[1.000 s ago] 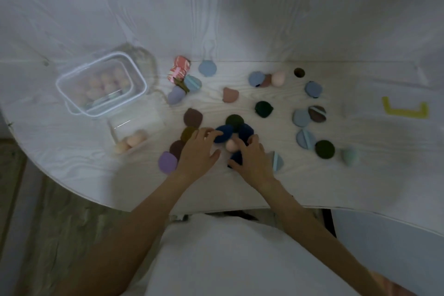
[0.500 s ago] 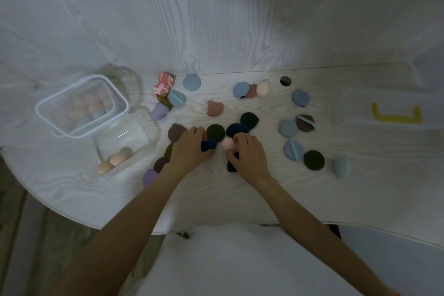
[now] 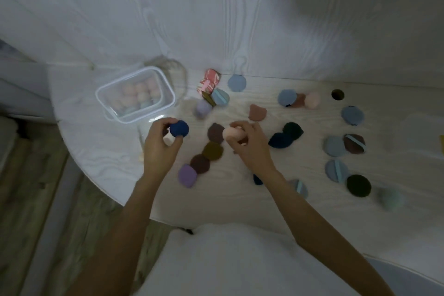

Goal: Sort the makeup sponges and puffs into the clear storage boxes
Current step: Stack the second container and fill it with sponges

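1. We see a navy puff (image 3: 179,128), round and matte, pinched between the thumb and curled fingers of the left hand (image 3: 159,149). It is raised above the worktop (image 3: 240,199), just near and right of the clear storage box (image 3: 135,95).
2. The puff's flat face turns up towards us; being round, it shows no long axis that we can tell.
3. The right hand (image 3: 249,146) curls round a peach sponge (image 3: 231,132), an egg-like shape whose long axis runs roughly left to right, blunt end to the left.
4. Between the two hands a brown puff (image 3: 215,132) lies flat, with an olive puff (image 3: 213,150), a dark maroon puff (image 3: 200,163) and a lilac puff (image 3: 187,175) trailing nearer and leftward, overlapping at their edges.
5. The clear storage box, at far left, holds pale pink and peach sponges, blurred through its wall.
6. To the right of the right hand a dark blue puff (image 3: 278,140) overlaps a dark green puff (image 3: 293,129).
7. Further right lie grey-blue puffs (image 3: 334,146), several with a light strap across them.
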A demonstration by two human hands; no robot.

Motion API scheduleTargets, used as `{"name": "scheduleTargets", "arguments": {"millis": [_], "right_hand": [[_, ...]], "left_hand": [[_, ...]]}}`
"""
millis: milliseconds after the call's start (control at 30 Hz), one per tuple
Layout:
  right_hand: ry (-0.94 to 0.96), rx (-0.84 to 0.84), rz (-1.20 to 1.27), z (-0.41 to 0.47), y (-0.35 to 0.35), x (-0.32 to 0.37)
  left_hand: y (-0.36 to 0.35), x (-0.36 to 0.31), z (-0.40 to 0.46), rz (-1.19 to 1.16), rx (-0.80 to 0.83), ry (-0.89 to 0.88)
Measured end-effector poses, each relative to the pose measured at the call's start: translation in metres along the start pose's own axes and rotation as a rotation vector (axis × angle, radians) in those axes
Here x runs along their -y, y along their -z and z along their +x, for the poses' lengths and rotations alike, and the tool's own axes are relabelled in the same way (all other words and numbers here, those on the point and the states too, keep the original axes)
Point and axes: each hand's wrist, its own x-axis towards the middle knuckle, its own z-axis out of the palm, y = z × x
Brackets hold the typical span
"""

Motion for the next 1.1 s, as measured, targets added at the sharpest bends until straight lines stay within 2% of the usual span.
{"name": "scheduleTargets", "arguments": {"millis": [167,267,367,467,533,600,767,1100], "right_hand": [[0.036,-0.008,0.040,0.008,-0.040,0.029],[0.152,-0.001,-0.070,0.011,-0.057,0.044],[0.304,0.093,-0.321,0.020,-0.082,0.060],[0.493,0.125,-0.774,0.036,-0.111,0.067],[0.486,0.213,-0.956,0.043,-0.122,0.070],[0.469,0.255,-1.034,0.047,-0.127,0.071],[0.450,0.273,-1.103,0.043,-0.139,0.076],[0.428,0.200,-0.986,0.034,-0.136,0.073]], "left_hand": [[0.024,0.037,0.014,0.016,0.125,0.115],[0.028,0.043,0.023,-0.043,0.111,0.123],[0.037,0.052,0.032,-0.051,0.058,0.099],[0.046,0.068,0.035,0.090,0.095,0.064],[0.050,0.077,0.034,0.215,0.116,0.041],[0.051,0.084,0.034,0.349,0.108,-0.019],[0.053,0.095,0.035,0.521,0.073,-0.064],[0.061,0.101,0.027,0.554,0.096,-0.034]]}}
